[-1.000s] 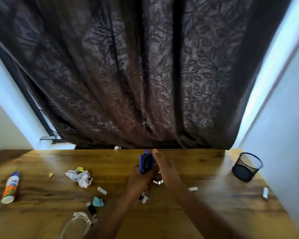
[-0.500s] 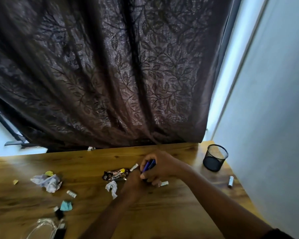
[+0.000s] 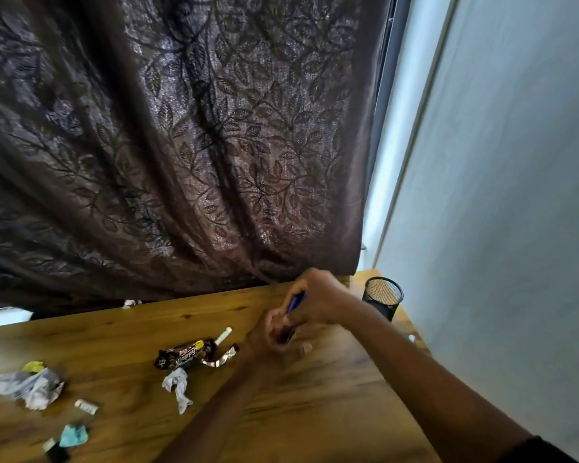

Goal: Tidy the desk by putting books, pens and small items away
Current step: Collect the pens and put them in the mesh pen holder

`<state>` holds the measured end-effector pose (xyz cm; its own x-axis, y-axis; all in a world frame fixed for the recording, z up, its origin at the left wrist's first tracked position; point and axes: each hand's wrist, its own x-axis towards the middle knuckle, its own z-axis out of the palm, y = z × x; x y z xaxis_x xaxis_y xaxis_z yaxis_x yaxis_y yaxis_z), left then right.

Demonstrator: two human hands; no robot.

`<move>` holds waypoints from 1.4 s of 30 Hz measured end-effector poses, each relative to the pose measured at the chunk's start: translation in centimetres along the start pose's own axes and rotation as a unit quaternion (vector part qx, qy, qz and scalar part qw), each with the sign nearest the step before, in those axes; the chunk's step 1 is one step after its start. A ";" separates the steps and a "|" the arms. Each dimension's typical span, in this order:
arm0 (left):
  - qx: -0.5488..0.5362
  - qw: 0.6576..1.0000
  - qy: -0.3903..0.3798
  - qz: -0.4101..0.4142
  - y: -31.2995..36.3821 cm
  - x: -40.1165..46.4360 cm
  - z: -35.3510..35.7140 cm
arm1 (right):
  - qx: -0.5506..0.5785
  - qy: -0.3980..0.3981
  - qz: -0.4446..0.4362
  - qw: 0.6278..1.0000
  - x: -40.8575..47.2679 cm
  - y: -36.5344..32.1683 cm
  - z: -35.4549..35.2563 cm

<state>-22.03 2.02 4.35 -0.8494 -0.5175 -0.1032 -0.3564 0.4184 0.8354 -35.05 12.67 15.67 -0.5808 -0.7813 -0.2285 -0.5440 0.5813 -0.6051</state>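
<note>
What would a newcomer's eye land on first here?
Probably the two hands meeting mid-desk: the right hand grips blue pens, the left hand just below it. Next, the black mesh pen cup at the far right corner, and the brown snack wrapper among crumpled paper on the left.

Desk [image 3: 331,396]: wood w/ visible grain, slight sheen. Pen cup [image 3: 382,297], right of frame: black metal mesh, matt. Curtain [image 3: 181,145]: dark woven cloth, leaf pattern; snack wrapper [image 3: 184,354] glossy foil.
</note>
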 end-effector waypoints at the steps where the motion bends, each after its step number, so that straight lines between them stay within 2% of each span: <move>1: -0.029 0.999 -0.017 0.003 -0.2 0.1 0.1 | -0.018 0.015 0.003 1.000 -0.7 -0.2 -1.8; 6: -0.034 0.998 -0.044 -0.006 -1.3 -0.4 0.3 | -0.098 0.127 0.084 0.983 -0.1 3.5 -8.8; 9: 0.006 0.996 -0.090 -0.013 -1.9 -0.7 0.7 | -0.149 0.170 0.141 0.964 0.7 5.8 -11.2; 13: 0.148 0.977 -0.145 0.049 -1.5 -1.5 1.0 | -0.167 0.175 0.216 0.946 1.5 7.8 -12.2; 16: 0.275 0.937 -0.191 0.102 -1.4 -2.1 1.6 | -0.166 0.173 0.242 0.940 2.3 9.4 -11.6; 22: 0.402 0.874 -0.242 0.130 -2.1 -2.9 2.6 | -0.165 0.145 0.248 0.944 3.3 12.2 -8.6; 25: 0.433 0.855 -0.248 0.139 -2.3 -2.9 2.9 | -0.152 0.140 0.252 0.945 3.5 13.8 -7.4; 34: 0.453 0.847 -0.236 0.148 -2.7 -3.2 3.1 | -0.125 0.164 0.250 0.946 2.7 14.9 -7.6; 42: 0.467 0.839 -0.248 0.128 -2.9 -3.6 2.7 | -0.191 0.207 0.242 0.929 1.3 13.3 -9.1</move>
<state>-18.99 4.64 0.81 -0.9194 -0.0443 -0.3908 -0.0906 0.9908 0.1008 -48.50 21.45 14.30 -0.9530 -0.2999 -0.0426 -0.2883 0.9412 -0.1764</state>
